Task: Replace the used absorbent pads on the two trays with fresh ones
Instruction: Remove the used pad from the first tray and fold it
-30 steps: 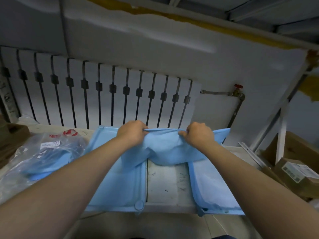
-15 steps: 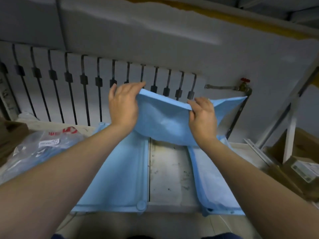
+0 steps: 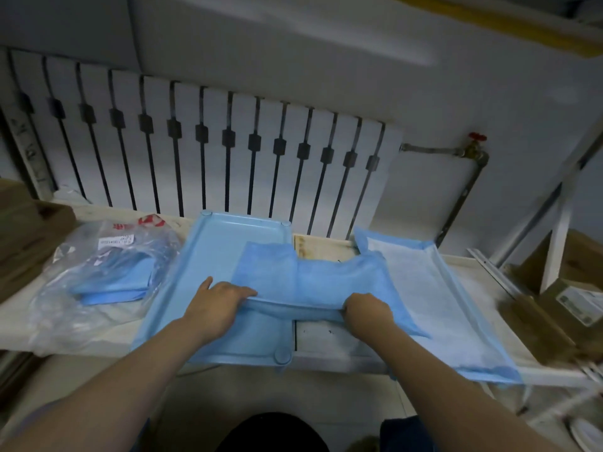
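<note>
Two light blue trays lie side by side on a white shelf. The left tray [image 3: 228, 233] shows its bare blue bottom. The right tray [image 3: 440, 308] is lined with a spread pad, white in the middle with blue edges. A folded blue pad [image 3: 313, 278] stretches across the gap between the trays. My left hand [image 3: 222, 301] grips its near edge over the left tray. My right hand [image 3: 367, 309] grips the same edge at the right tray's left side.
A clear plastic bag [image 3: 107, 265] with folded blue pads lies left of the trays. Cardboard boxes [image 3: 574, 298] stand at the right, another brown box [image 3: 29, 230] at the far left. A radiator [image 3: 208, 148] and a pipe with a red valve [image 3: 476, 148] run behind the shelf.
Both hands have brought the folded pad down from in front of the radiator onto the trays and pulled its edge toward me. The view has tilted down.
</note>
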`<move>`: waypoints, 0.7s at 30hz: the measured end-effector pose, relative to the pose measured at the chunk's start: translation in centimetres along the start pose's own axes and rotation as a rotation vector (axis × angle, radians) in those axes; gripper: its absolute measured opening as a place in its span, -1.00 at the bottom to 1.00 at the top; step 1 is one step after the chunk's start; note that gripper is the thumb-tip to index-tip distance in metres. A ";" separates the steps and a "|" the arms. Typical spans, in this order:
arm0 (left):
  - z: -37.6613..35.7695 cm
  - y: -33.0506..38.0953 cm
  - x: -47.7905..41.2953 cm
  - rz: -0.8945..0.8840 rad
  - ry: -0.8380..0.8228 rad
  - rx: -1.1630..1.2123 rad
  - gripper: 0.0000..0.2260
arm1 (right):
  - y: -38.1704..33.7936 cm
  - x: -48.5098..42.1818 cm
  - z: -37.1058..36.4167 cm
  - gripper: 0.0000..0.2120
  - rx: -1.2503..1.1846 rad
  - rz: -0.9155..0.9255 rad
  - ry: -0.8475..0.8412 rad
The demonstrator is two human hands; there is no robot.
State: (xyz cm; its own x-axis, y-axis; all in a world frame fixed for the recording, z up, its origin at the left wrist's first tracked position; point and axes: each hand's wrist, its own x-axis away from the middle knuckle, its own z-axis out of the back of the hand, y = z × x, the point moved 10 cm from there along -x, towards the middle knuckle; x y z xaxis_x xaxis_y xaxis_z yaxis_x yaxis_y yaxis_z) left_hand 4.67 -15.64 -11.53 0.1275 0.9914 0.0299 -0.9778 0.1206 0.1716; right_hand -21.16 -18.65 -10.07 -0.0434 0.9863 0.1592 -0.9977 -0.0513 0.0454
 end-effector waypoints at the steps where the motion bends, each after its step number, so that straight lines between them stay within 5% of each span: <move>1: -0.2 -0.1 0.1 -0.006 0.017 0.025 -0.62 | -0.5 0.3 -0.5 -0.73 0.077 0.015 -0.014; 6: 1.8 1.4 1.0 -0.119 0.207 0.146 -0.74 | -6.2 1.4 -0.1 -0.56 0.133 0.199 0.051; 11: 3.2 1.7 1.5 -0.193 0.310 0.252 -0.77 | -13.7 2.8 1.7 -0.71 0.072 0.517 0.236; 21: 2.9 -2.3 1.9 -0.036 0.453 0.311 -0.77 | -7.3 1.2 -0.2 -0.78 0.193 0.330 0.165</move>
State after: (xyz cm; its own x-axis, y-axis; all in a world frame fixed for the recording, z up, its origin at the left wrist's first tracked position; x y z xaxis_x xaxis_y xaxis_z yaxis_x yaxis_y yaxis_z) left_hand 7.68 -14.21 -9.04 0.0085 0.9178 -0.3969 -0.8699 0.2025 0.4498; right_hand -13.91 -17.06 -10.42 -0.3831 0.9230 0.0368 -0.9012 -0.3822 0.2046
